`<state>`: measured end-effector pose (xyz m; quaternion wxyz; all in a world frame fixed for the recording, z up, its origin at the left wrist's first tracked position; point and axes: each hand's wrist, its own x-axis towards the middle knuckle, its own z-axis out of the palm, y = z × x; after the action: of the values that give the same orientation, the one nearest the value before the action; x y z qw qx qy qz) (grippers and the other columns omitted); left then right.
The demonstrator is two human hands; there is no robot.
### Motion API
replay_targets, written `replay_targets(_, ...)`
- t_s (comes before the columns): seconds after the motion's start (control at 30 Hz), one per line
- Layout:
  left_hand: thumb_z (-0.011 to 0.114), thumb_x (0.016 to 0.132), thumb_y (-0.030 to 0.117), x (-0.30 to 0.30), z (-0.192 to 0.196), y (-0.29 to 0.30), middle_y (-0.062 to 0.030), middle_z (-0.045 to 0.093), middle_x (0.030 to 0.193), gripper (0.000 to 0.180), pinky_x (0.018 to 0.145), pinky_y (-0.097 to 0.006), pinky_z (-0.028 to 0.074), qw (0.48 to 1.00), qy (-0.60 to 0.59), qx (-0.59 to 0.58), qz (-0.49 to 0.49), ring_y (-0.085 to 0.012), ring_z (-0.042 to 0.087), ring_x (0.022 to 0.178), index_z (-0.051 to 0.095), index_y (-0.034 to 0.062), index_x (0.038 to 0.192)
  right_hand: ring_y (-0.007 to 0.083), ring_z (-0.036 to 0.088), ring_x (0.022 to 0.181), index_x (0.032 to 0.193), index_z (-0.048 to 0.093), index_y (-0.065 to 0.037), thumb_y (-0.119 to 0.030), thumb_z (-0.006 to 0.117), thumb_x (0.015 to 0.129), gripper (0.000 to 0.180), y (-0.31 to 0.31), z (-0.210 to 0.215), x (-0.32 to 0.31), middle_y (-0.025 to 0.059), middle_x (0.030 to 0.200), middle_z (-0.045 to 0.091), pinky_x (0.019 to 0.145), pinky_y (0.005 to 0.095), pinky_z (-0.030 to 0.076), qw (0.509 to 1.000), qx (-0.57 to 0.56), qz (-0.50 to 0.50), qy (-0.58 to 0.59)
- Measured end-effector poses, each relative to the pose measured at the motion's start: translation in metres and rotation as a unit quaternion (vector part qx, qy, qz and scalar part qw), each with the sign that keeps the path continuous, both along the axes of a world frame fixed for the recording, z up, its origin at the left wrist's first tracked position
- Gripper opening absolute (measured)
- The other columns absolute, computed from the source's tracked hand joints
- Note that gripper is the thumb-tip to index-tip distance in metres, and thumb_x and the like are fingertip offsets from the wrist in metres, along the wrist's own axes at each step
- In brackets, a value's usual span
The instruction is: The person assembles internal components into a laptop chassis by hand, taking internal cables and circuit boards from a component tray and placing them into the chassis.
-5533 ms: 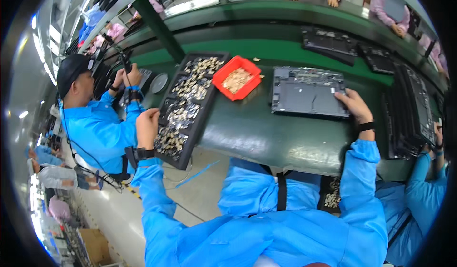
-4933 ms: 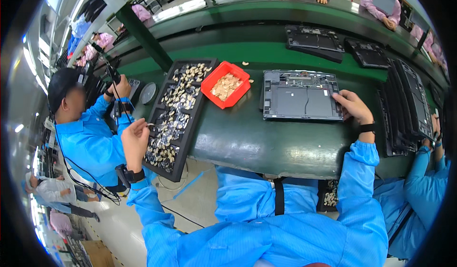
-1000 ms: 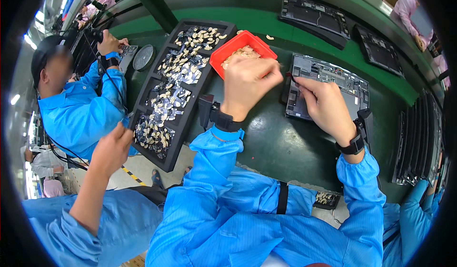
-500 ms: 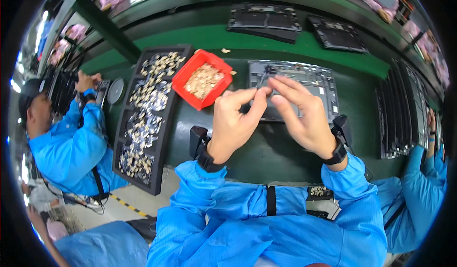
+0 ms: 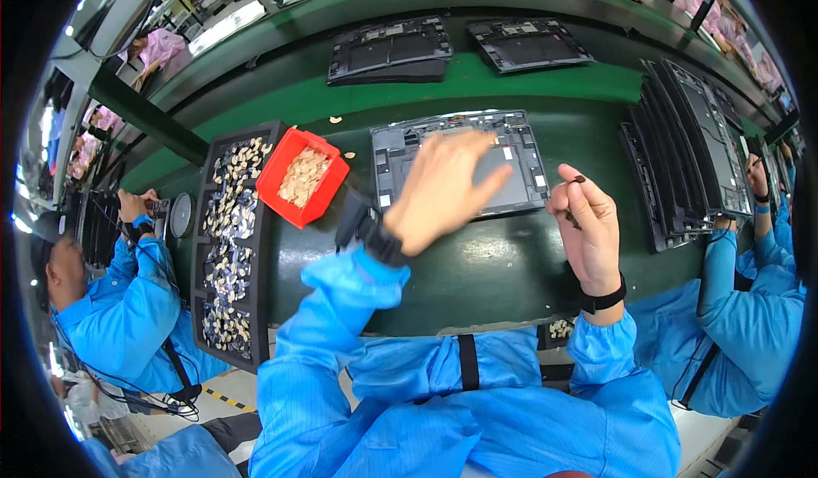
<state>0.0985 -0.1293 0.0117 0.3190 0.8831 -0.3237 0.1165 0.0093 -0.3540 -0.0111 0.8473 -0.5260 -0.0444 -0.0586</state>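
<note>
Laptop base (image 5: 521,186) lies under the spread left hand (image 5: 443,187) (blurred); at its four o'clock, the right hand (image 5: 590,227) pinches a small dark piece (image 5: 579,180).

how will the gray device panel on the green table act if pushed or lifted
The gray device panel would probably stay stiff, as it looks flat and unbent. Pushed, it may slide rather than tip, being wide and low over the glossy green table. Its circuitry seems fragile, being exposed along the far edge.
</note>
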Motion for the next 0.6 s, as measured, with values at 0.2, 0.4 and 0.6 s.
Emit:
replay_targets(0.2, 0.068, 0.097, 0.052, 0.049, -0.044, 0.016, -0.0156, 0.062, 0.131, 0.067, 0.102, -0.051, 0.042, 0.991, -0.024, 0.133, 0.004, -0.0355, 0.057, 0.123, 0.056, 0.0177, 0.152, 0.0063, 0.062, 0.08, 0.136, 0.064, 0.001, -0.01, 0.067, 0.105, 0.033, -0.012, 0.001, -0.02, 0.0014, 0.087, 0.071, 0.075, 0.0205, 0.048, 0.985, -0.149, 0.05, 0.073)
replay_targets(0.4, 0.071, 0.095, 0.048, -0.058, -0.022, 0.03, -0.0124, 0.063, 0.133, 0.054, 0.093, -0.045, 0.046, 0.983, 0.0, 0.181, -0.04, -0.0313, 0.061, 0.116, 0.063, 0.0283, 0.145, 0.0081, 0.07, 0.076, 0.108, 0.077, 0.004, -0.006, 0.074, 0.1, 0.013, 0.001, 0.011, -0.066, 0.0071, 0.089, 0.078, 0.065, 0.0207, 0.053, 0.958, -0.224, 0.013, 0.177)
replay_targets(0.6, 0.075, 0.092, 0.041, -0.074, -0.023, 0.044, -0.0129, 0.058, 0.15, 0.048, 0.096, -0.044, 0.047, 0.973, -0.039, 0.21, -0.085, -0.0295, 0.064, 0.118, 0.068, 0.029, 0.138, 0.0087, 0.069, 0.068, 0.108, 0.076, 0.005, -0.008, 0.077, 0.098, 0.016, 0.046, 0.004, -0.062, 0.0087, 0.085, 0.078, 0.059, 0.0215, 0.051, 0.943, -0.279, -0.029, 0.181)
